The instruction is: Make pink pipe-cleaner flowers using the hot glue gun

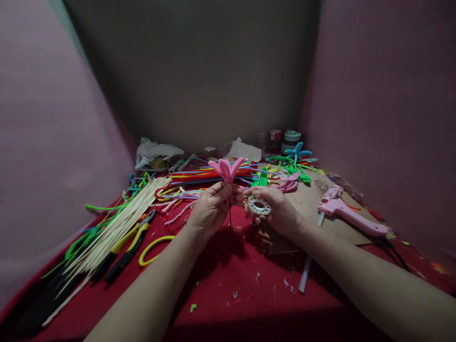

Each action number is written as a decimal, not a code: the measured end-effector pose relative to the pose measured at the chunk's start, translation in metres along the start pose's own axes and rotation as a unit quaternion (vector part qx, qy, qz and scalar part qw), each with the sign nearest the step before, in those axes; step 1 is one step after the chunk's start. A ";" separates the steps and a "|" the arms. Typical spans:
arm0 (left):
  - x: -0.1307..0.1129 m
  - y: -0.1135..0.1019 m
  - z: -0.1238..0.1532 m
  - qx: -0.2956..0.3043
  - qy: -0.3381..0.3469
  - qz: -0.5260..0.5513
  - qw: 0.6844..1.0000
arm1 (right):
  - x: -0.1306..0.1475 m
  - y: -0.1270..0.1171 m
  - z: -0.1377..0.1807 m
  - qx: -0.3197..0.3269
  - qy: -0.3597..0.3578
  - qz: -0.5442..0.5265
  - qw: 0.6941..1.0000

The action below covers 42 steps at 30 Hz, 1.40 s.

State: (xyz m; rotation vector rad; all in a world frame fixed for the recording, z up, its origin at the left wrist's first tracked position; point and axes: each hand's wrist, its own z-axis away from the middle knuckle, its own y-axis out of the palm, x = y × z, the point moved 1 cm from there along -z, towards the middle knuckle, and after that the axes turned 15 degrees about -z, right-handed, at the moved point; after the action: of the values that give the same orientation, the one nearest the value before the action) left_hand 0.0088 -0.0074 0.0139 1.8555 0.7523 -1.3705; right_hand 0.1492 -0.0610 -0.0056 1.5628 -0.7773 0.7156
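L hand (210, 207) pinches the pink pipe-cleaner flower (226, 172) at its base, above the desk (221, 289) — prob. v. light, soft, easily bent, so best held there. R hand (282, 209) grips a white spool (260, 212).

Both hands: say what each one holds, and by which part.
Left hand: pink pipe-cleaner flower, pinched at its base. Right hand: white perforated spool, held by its rim.

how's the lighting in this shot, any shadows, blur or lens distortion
Head view: dim light, with the back wall in gloom; same view, a soft shadow on the red cloth between the forearms, which seem stretched toward the lower corners, perhaps by a wide lens; same view, plastic bag at the back soft in detail, pink flower clearer.
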 end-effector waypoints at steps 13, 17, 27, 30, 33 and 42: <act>-0.010 -0.002 0.011 0.078 0.066 -0.110 0.989 | 0.011 -0.008 0.001 0.154 0.270 -0.140 0.940; -0.014 -0.001 0.013 0.095 0.072 -0.134 0.984 | 0.011 -0.002 0.004 0.086 0.307 -0.186 0.929; -0.016 -0.006 0.011 0.080 0.069 -0.139 0.985 | -0.001 -0.015 0.000 0.019 0.360 -0.214 0.908; -0.017 -0.007 0.011 0.083 0.068 -0.142 0.984 | 0.000 -0.013 0.002 0.016 0.372 -0.228 0.900; -0.017 -0.008 0.011 0.084 0.067 -0.143 0.984 | 0.002 -0.007 0.004 -0.007 0.361 -0.232 0.903; -0.017 -0.008 0.008 0.053 0.061 -0.088 0.993 | 0.006 -0.003 0.004 -0.016 0.267 -0.191 0.945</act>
State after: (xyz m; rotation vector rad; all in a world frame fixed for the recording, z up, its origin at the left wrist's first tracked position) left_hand -0.0064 -0.0100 0.0274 2.0109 0.9403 -1.4393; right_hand 0.1557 -0.0656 -0.0030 1.3433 -0.0780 0.7785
